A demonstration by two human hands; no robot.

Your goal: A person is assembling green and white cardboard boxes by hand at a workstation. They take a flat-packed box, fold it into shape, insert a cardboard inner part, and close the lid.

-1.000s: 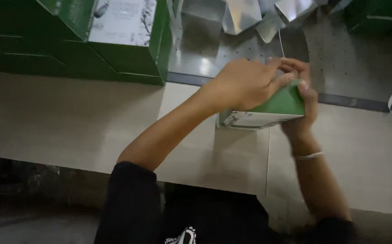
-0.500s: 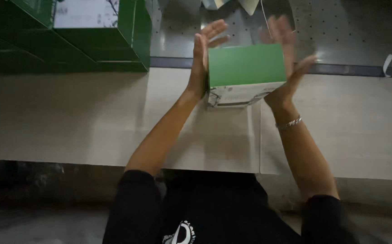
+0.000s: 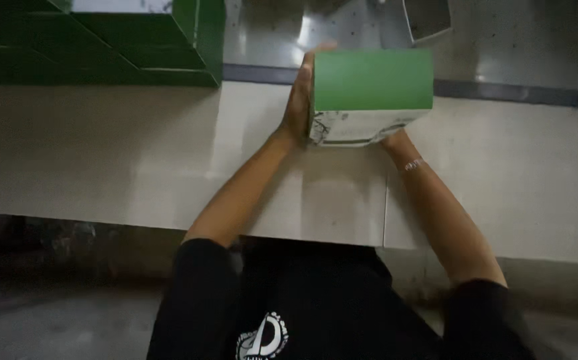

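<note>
Green cardboard box with a white printed side (image 3: 372, 93) held up between both hands over pale tabletop (image 3: 102, 153).

Left hand (image 3: 299, 100) flat, pressed on box's left face; right hand mostly hidden behind box, grip not discernible. Stacked dark green cartons (image 3: 96, 43) far left; grey metal surface (image 3: 516, 40) beyond.

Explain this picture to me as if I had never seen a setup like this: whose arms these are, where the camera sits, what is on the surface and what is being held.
There is no machine here. A person wears the camera on the head, so it looks down along both bare arms. The left hand presses flat against one side of a green carton, which has a white printed face toward the camera. The right hand is hidden behind the carton; only its wrist with a thin bracelet shows. Below lies a pale worktop. At upper left stand bigger dark green boxes; beyond is a grey metal surface.
</note>
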